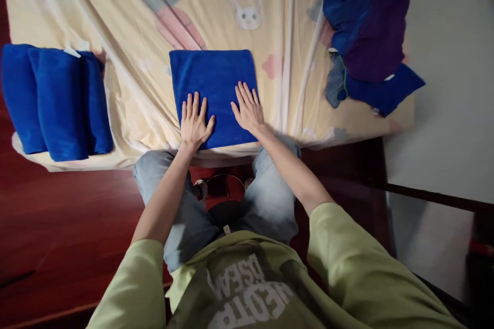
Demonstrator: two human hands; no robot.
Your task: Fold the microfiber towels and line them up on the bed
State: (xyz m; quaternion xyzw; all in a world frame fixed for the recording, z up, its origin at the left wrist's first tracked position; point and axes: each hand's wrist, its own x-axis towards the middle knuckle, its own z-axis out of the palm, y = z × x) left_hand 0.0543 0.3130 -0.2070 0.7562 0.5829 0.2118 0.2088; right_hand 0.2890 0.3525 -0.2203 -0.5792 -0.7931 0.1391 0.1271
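A blue cloth [219,74] lies flat in a near-square shape at the front edge of the bed, in front of my knees. My left hand [194,121] rests palm down on its lower left part, fingers spread. On its right side lies my right hand [249,109], also palm down with the fingers stretched out. Neither hand grips anything. Three rolled or folded blue cloths [62,105] sit side by side at the far left. At the right is a loose, crumpled pile of blue, purple and grey cloths [370,31].
A cream sheet [131,82] with carrot, cloud and cat prints covers the bed and has long creases. My knees touch or nearly touch its front edge. A pale wall [443,113] stands at the right. The floor [77,216] is dark red.
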